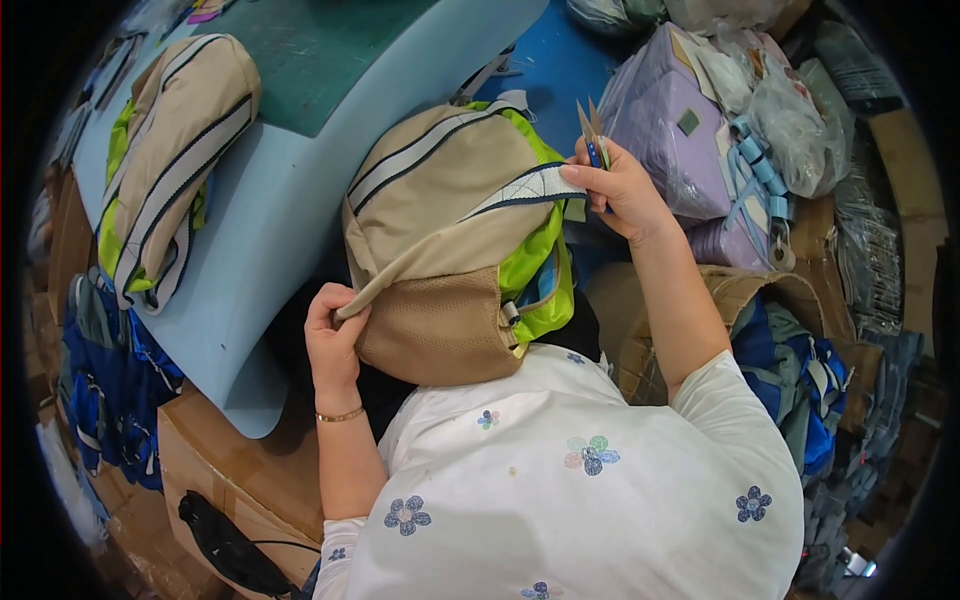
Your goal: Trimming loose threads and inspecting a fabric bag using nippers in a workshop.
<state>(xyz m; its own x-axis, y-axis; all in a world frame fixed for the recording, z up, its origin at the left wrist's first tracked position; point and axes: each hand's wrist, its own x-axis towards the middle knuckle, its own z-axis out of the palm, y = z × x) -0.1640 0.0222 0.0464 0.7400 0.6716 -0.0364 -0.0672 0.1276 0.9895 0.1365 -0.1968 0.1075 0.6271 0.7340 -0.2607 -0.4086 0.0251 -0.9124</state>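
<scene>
A beige backpack (440, 215) with neon-green lining and a tan mesh panel rests in my lap against the pale blue table (290, 190). My left hand (333, 335) grips the bag's lower left edge beside the mesh. My right hand (615, 185) pinches a white and navy strap (530, 187) pulled out from the bag, and also holds small thread snips (592, 130) with the blades pointing up.
A second beige backpack (170, 150) lies on the table at left. Lilac bags in clear plastic (680, 120) pile at the right. Blue bags (110, 380) sit low left and more blue bags (800, 370) fill a cardboard box at right. A cardboard box (230, 480) stands below the table.
</scene>
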